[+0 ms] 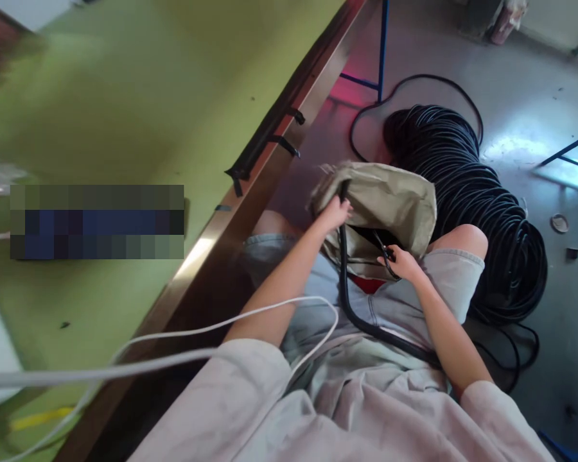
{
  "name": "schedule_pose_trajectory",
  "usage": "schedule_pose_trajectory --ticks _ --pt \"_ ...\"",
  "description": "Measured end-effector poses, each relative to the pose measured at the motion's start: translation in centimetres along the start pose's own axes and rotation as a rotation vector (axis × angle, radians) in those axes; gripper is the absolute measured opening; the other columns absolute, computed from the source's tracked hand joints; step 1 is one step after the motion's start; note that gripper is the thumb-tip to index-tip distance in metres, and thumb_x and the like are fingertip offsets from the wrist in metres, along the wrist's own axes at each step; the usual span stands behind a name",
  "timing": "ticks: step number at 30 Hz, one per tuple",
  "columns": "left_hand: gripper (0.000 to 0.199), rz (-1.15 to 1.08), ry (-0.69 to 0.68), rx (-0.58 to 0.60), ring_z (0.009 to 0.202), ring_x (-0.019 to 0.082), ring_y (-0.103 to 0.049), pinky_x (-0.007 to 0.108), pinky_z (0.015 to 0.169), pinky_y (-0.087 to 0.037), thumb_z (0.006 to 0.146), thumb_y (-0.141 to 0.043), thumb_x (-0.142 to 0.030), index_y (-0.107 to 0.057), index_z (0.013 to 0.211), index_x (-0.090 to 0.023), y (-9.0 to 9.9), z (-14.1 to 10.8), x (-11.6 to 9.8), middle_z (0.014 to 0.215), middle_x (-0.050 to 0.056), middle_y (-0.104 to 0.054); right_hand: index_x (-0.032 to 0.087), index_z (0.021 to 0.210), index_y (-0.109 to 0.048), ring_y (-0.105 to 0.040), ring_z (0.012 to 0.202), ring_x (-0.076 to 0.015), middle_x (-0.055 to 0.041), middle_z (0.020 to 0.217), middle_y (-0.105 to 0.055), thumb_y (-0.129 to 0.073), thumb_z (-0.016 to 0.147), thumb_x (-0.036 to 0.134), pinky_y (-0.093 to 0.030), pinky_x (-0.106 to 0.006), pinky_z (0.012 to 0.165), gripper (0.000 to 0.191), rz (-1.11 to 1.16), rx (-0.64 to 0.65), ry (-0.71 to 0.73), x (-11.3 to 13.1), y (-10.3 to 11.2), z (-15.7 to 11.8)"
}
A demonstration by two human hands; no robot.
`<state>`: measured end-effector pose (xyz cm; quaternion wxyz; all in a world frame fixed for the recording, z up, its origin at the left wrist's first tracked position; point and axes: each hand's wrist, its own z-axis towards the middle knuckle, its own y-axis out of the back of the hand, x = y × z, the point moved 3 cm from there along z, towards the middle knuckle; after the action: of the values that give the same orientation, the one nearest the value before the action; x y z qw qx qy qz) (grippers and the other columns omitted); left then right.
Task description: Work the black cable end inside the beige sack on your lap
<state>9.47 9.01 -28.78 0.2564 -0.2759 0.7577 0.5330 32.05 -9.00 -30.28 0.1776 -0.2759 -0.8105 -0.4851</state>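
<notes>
1. Left hand point(336, 213): at the bag's left edge. Fingers bent over the black tube point(344, 256), looks pinched between thumb and fingers; how firmly, can't tell.
2. Right hand point(401, 262): fingers curled round the handles of the scissors point(389, 253), at the bag's near right corner. Whether the blades are parted: too small to tell.
3. Khaki bag point(390, 192): on the lap point(450, 282), between the knees, mouth gaping toward the body, inside dark. Contents not readable. Red patch point(368, 284) shows just under its near edge.
4. Key relation: scissors' long axis slants from the right fingers forward and left, tips over the bag's mouth. Tube lies left of the tips, apart from them, long axis running from the left hand back toward the body. Left hand is on the tube; right hand is the farther one, across the mouth.
5. Tube: past the bag's near edge it bends right over the lap and passes under the right forearm. Far end hidden.
6. White cable point(284, 302): crosses the left arm, looping near the tube, no contact visible.
7. Green surface point(197, 77) on the left; black tape strips point(285, 145) hang over its right edge.
8. Black cable coil point(457, 160): on the floor point(573, 301), just beyond the bag's right edge.
</notes>
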Motion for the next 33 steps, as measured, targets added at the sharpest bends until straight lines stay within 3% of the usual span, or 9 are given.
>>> schedule_pose_trajectory --ticks 3,6,11,15,19,24,28,31,33 --pt "0.023 0.073 -0.036 0.177 0.091 0.021 -0.075 0.032 0.087 -0.057 0.105 -0.047 -0.022 -0.06 0.123 -0.015 -3.2 -2.1 -1.7 0.112 0.012 -0.075 0.02 0.132 -0.065 -0.074 0.103 -0.0283 -0.0114 0.109 -0.078 -0.067 0.098 0.052 -0.052 -0.03 0.082 0.046 -0.04 -0.033 -0.083 -0.8 0.2 0.1" --pt "0.032 0.256 -0.059 0.101 0.112 0.029 -0.071 0.038 0.097 -0.055 0.105 -0.044 -0.026 -0.059 0.131 -0.013 -3.0 -4.3 -3.1 0.121 0.018 -0.072 0.02 0.133 -0.065 -0.074 0.103 -0.0281 -0.0109 0.108 -0.078 -0.071 0.096 0.049 -0.051 -0.03 0.082 0.047 -0.039 -0.107 -0.122 -1.2 0.9 0.0" --pt "0.034 0.481 -0.229 0.156 0.102 0.036 -0.073 0.046 0.091 -0.056 0.101 -0.054 -0.033 -0.065 0.13 -0.018 -2.2 -10.5 -5.0 0.107 0.015 -0.075 0.022 0.124 -0.071 -0.073 0.088 -0.0241 -0.006 0.096 -0.078 -0.073 0.092 0.049 -0.048 -0.028 0.072 0.042 0.092 -0.236 -0.19 -1.7 2.5 -0.2" --pt "0.039 0.457 -0.456 -0.052 0.123 0.035 -0.064 0.048 0.108 -0.05 0.097 -0.055 -0.021 -0.066 0.134 -0.026 -0.2 -12.2 -7.4 0.125 0.013 -0.071 0.02 0.113 -0.077 -0.071 0.077 -0.0239 -0.0058 0.082 -0.076 -0.064 0.092 0.06 -0.047 -0.029 0.066 0.046 0.265 -0.354 -0.152 -1.6 3.0 -0.2" --pt "0.057 0.511 -0.494 -0.295 0.152 0.038 -0.038 0.058 0.121 -0.035 0.096 -0.052 -0.015 -0.052 0.152 -0.026 1.7 -9.2 -9.1 0.16 0.016 -0.046 0.019 0.107 -0.077 -0.068 0.067 -0.0228 -0.0043 0.071 -0.071 -0.059 0.091 0.068 -0.047 -0.029 0.063 0.054 0.427 -0.391 -0.052 -1.2 2.9 -0.4" --pt "0.052 0.419 -0.246 -0.122 0.114 0.037 -0.069 0.052 0.1 -0.053 0.1 -0.047 -0.017 -0.052 0.152 -0.017 1.2 -5.2 -6.6 0.123 0.023 -0.07 0.018 0.097 -0.076 -0.063 0.062 -0.0223 -0.0039 0.064 -0.067 -0.054 0.089 0.072 -0.044 -0.029 0.059 0.059 0.426 -0.405 -0.048 -1.5 2.8 -0.2" --pt "0.024 -0.077 -0.167 -0.109 0.099 0.029 -0.073 0.041 0.097 -0.055 0.094 -0.057 -0.022 -0.075 0.11 -0.016 2.3 -4.3 -2.7 0.098 0.013 -0.076 0.016 0.107 -0.075 -0.062 0.064 -0.0228 -0.0053 0.072 -0.069 -0.055 0.09 0.071 -0.048 -0.033 0.061 0.061 0.448 -0.497 0.008 -0.2 4.4 -1.4" --pt "0.021 -0.444 -0.057 -0.217 0.101 0.024 -0.072 0.037 0.098 -0.056 0.093 -0.056 -0.022 -0.075 0.101 -0.017 3.4 -4.5 0.2 0.105 0.011 -0.077 0.013 0.118 -0.074 -0.061 0.064 -0.0224 -0.0066 0.078 -0.07 -0.055 0.094 0.065 -0.051 -0.035 0.063 0.061 0.414 -0.62 0.14 4.9 8.0 -2.5" --pt "0.021 -0.526 -0.004 -0.27 0.102 0.023 -0.072 0.039 0.1 -0.056 0.093 -0.058 -0.024 -0.075 0.104 -0.018 3.4 -4.9 1.4 0.105 0.01 -0.078 0.015 0.118 -0.076 -0.063 0.065 -0.0229 -0.0048 0.073 -0.068 -0.056 0.096 0.065 -0.053 -0.037 0.068 0.058 0.24 -0.625 0.313 11.4 10.8 -1.9"
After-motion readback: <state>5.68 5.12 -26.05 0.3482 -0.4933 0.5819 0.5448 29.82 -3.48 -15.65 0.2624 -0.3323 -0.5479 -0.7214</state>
